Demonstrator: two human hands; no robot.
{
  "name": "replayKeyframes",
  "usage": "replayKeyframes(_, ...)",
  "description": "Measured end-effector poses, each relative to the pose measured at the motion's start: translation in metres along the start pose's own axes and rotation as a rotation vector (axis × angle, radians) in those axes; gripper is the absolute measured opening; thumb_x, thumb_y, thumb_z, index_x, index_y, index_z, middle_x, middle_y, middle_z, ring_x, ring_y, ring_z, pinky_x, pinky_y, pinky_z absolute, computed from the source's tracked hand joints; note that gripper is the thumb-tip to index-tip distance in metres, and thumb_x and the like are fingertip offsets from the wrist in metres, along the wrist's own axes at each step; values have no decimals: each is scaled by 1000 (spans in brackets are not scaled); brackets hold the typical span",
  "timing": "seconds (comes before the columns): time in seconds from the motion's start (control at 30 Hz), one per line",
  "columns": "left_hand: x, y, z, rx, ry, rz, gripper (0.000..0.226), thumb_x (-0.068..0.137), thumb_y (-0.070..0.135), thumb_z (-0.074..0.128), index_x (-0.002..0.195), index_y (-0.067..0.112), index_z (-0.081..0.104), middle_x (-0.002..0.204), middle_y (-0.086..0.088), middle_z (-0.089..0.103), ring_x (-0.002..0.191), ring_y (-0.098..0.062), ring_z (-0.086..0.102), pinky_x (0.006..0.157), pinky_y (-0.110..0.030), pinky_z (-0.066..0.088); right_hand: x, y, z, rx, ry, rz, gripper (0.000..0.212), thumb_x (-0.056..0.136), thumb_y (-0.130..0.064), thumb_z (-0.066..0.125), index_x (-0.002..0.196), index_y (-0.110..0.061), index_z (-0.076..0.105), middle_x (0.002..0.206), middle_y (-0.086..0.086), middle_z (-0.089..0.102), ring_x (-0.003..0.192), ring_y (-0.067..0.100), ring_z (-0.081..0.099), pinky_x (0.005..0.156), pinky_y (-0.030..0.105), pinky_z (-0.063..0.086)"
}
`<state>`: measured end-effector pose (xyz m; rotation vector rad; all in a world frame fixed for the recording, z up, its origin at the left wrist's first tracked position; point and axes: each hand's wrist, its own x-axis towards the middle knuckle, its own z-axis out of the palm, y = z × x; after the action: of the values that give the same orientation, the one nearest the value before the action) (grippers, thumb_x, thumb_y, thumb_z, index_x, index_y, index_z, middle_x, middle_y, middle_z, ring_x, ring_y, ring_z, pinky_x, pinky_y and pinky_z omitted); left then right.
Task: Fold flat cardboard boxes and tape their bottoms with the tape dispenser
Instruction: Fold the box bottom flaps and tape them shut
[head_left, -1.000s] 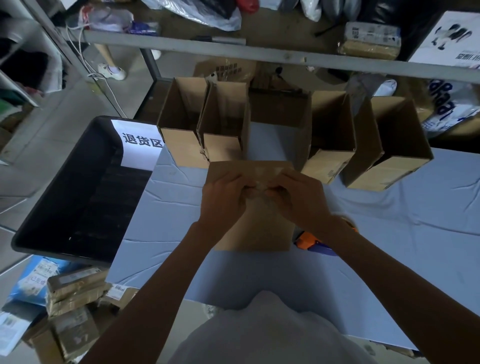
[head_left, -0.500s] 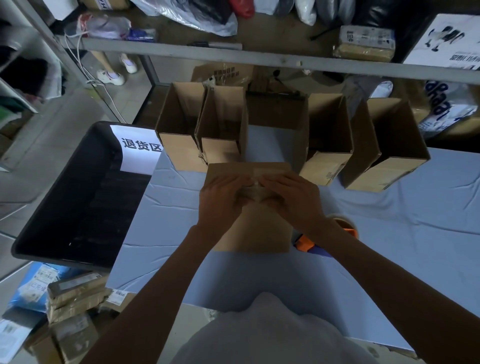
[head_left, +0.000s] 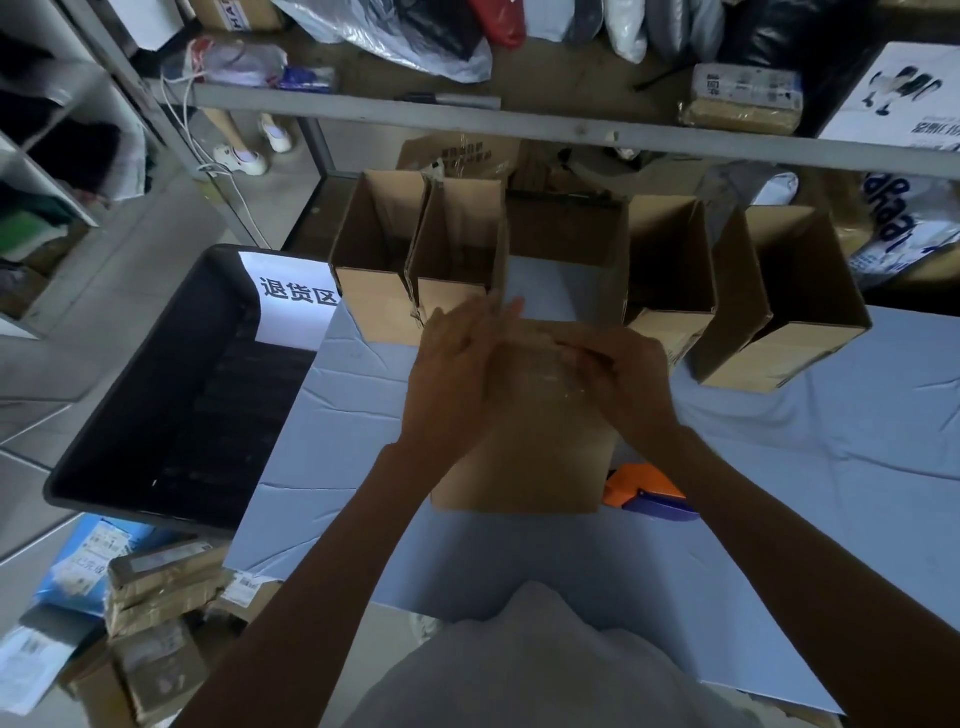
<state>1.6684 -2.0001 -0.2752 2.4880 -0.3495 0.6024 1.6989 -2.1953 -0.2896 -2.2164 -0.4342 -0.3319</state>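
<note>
The left hand (head_left: 457, 374) and right hand (head_left: 623, 379) have parted from their tight pinch of a moment ago. The left now lies straight-fingered at the far left corner of the cardboard box (head_left: 540, 457), and the right curls over its far edge, with glossy tape between them. The bottom seam looks sealed. The box lies mid-surface (head_left: 831, 467), taped face up, its long axis running from the near edge to the far edge.

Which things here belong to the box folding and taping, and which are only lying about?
For the job:
box in front
tape dispenser beside it
open boxes behind

Lying about:
black bin
parcels on the floor
bags on the shelf
</note>
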Motion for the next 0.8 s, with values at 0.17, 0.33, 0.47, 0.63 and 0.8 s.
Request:
replayKeyframes(0.17,-9,-1,-33,-483,-307,-517,65,75,50,70,127,22,44,114,7,56,102,-5,57,82,-12,48,16,16,-25,186,190,384,18,87,-8,63,99,-20,70,88,-2,70,83,5,62,82,20,49)
replayKeyframes(0.33,-11,3,-33,-285,-674,-278,66,78,29,76,134,19,42,119,3,56,98,-13,55,83,-20,46,11,27,-35,81,140,454,17,91,-15,59,105,-16,68,96,-3,67,90,8,62,82,21,47)
replayKeyframes(0.47,-15,29,-30,-75,-568,-61,52,83,28,67,127,15,43,97,-2,63,78,-19,61,72,-26,52,4,-5,-40,70,61,472,51,86,-48,60,122,-12,53,106,-8,58,95,9,55,77,25,43)
replayKeyframes(0.63,-30,52,-10,102,-512,144,57,83,32,67,131,10,47,97,-5,68,80,-24,67,68,-24,44,-4,-48,-19,306,-24,508,72,75,-34,75,131,-24,30,118,-8,47,109,14,50,85,35,49)
replayKeyframes(0.8,-27,50,-10,-211,-418,-35,54,79,41,67,126,19,53,124,-4,55,110,-20,55,92,-32,51,-9,-36,-20,189,17,527,45,89,2,51,131,-8,39,103,-7,48,98,11,52,81,21,44)
